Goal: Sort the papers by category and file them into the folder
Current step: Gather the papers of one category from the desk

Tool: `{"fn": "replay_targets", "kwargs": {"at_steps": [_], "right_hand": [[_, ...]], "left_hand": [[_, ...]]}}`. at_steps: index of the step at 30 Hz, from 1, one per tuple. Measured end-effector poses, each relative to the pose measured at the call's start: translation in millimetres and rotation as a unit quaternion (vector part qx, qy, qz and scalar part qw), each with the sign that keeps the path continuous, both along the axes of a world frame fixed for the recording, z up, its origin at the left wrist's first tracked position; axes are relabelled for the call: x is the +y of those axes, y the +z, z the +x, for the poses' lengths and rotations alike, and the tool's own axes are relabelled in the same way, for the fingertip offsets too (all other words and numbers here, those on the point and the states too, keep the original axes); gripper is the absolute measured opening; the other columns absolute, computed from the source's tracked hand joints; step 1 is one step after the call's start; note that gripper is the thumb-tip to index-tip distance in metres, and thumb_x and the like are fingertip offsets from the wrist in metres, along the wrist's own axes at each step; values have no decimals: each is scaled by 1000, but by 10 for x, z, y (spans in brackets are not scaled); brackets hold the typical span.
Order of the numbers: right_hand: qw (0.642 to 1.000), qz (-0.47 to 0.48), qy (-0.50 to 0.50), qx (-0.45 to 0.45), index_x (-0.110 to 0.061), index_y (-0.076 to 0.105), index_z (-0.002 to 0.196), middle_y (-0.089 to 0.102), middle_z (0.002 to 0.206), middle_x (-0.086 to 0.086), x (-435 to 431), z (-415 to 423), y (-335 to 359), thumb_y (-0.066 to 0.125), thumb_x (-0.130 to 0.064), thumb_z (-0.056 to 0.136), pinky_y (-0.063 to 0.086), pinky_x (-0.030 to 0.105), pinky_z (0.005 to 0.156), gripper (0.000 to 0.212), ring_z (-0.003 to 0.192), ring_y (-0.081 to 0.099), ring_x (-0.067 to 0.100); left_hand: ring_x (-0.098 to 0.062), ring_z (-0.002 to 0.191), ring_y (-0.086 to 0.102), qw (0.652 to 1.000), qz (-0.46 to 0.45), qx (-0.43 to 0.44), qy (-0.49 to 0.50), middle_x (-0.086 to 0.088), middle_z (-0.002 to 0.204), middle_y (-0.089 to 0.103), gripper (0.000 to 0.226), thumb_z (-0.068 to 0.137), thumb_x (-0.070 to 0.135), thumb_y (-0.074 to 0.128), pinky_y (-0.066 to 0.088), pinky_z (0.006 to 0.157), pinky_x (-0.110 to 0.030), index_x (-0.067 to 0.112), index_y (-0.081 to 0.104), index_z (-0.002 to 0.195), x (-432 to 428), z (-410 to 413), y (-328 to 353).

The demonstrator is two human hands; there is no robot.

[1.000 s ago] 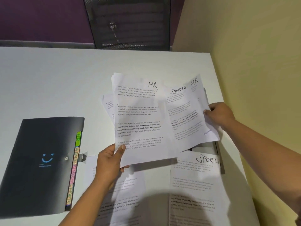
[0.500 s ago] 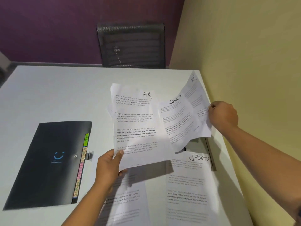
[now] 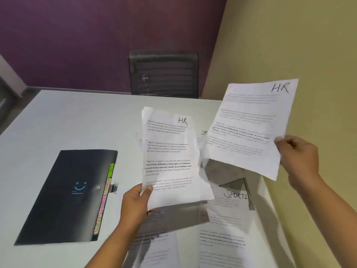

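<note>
My left hand [image 3: 136,205] grips the lower left corner of a stack of papers [image 3: 170,157] whose top sheet is marked HR, held above the table. My right hand [image 3: 297,157] pinches the right edge of a single HR sheet [image 3: 249,124], lifted up and to the right, apart from the stack. A sheet marked SPORTS [image 3: 222,235] lies flat on the table below, and another printed sheet [image 3: 156,248] lies left of it under my left forearm. The black expanding folder [image 3: 65,198] lies closed at the left, with coloured tabs along its right edge.
The white table [image 3: 77,120] reaches back to a black mesh chair [image 3: 164,74] at its far edge. A yellow wall runs close along the table's right side. Something grey [image 3: 228,173] lies under the lifted sheet.
My right hand has pulled one HR sheet out of the fanned stack and raised it up and to the right. The left hand keeps the rest. The camera tilted upward.
</note>
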State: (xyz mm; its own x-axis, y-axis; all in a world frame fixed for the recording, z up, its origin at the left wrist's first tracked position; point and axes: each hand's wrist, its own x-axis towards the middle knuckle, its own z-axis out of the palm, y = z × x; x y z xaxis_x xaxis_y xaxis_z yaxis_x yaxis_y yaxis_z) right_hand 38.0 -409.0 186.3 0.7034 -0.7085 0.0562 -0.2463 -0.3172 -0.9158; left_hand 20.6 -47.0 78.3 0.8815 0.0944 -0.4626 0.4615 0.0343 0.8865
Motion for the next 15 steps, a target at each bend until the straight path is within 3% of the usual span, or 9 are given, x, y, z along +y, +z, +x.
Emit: {"fn": "replay_targets", "kwargs": {"at_steps": [3, 6, 8, 11, 15], "right_hand": [[990, 123, 68, 29, -10, 67, 77, 67, 62, -1, 386, -303, -135, 62, -15, 95, 41, 24, 53, 20, 55, 53, 16], [976, 168, 130, 55, -4, 67, 80, 64, 66, 8, 667, -478, -377, 66, -16, 93, 38, 27, 53, 18, 56, 49, 16], [967, 179, 156, 87, -10, 71, 91, 67, 76, 12, 805, -508, -516, 71, -21, 90, 45, 31, 60, 11, 65, 57, 17], [943, 245, 181, 133, -15, 69, 110, 77, 95, 3, 946, -511, -661, 69, -28, 91, 56, 39, 84, 23, 87, 73, 20], [929, 286, 199, 123, -11, 71, 112, 77, 106, 6, 1034, -589, -714, 66, -16, 93, 53, 50, 96, 20, 98, 74, 27]], "left_hand": [[-13, 91, 74, 1000, 7, -16, -17, 6, 97, 78, 18, 98, 18, 59, 57, 74, -30, 23, 73, 106, -7, -61, 63], [-14, 94, 74, 999, -20, -19, -39, 3, 101, 78, 18, 98, 18, 60, 57, 79, -31, 20, 74, 108, -29, -132, 200], [-19, 93, 74, 996, -37, -11, -79, -1, 99, 78, 15, 95, 19, 64, 60, 78, -38, 18, 77, 103, -57, -172, 284], [-15, 73, 73, 990, -11, -20, -138, -3, 85, 78, 12, 89, 8, 67, 56, 60, -28, 14, 77, 85, -91, -247, 394], [-8, 83, 73, 979, 30, -36, -198, 7, 93, 77, 10, 88, 17, 71, 57, 65, -25, 26, 74, 92, -105, -298, 468]]}}
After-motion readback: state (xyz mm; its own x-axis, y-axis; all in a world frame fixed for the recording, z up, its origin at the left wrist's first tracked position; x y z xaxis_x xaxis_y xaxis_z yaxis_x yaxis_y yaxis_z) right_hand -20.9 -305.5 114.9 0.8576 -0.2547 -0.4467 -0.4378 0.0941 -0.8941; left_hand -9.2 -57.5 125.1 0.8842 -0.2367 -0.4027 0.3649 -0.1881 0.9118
